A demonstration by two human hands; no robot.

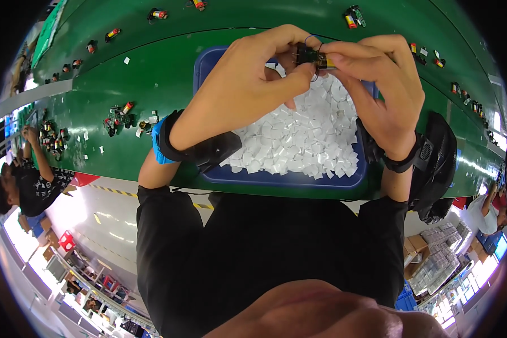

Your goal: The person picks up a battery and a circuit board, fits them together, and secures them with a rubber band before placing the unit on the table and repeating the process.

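Between the fingertips of both hands, above the tray, is a small electronic assembly (324, 61) with a black part, metal pins, thin wires and a yellow cylinder like a battery. My left hand (248, 81) pinches its black, pinned end. From the other side, my right hand (386, 81) grips the yellow cylinder with thumb and fingers. Fingers cover part of the assembly. Beneath my hands, a blue tray (287, 179) holds a heap of small white paper-like pieces (298, 138).
Clusters of similar assemblies (120, 117) lie on the green table (169, 73) to the left. More assemblies (355, 18) are spread along the far strip. A black bag (438, 155) hangs over the near edge at right. A co-worker (31, 183) works at far left.
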